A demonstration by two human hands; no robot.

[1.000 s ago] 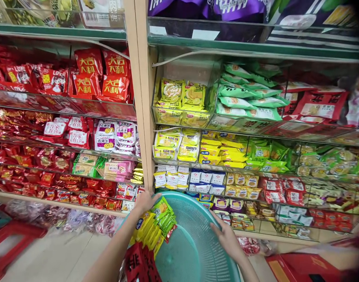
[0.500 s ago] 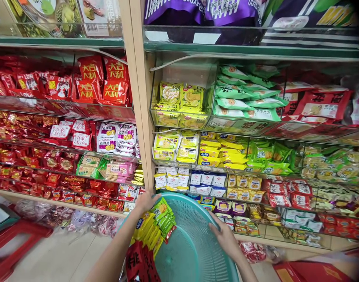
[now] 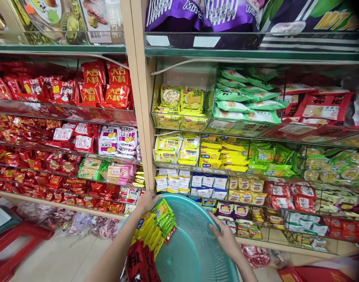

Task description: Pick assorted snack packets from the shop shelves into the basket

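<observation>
- Left hand [image 3: 146, 202] grips round teal plastic basket [image 3: 179, 252], far-left edge.
- Right hand [image 3: 225, 237] grips its right edge.
- Flat green packets [image 3: 165, 216], yellow packets [image 3: 148, 234], red packets [image 3: 140, 260] line its left edge.

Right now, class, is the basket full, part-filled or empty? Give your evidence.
Part-filled. Yellow packets, green packets and red packets lie along the left of the basket; its bottom shows beside them.

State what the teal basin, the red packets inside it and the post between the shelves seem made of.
Teal basin: likely plastic, slightly glossy, wall finely perforated.
Red packets: probably plastic film, satiny, with thin creased edges.
Post: perhaps wood or laminate, smooth, given its tan, even face.
</observation>
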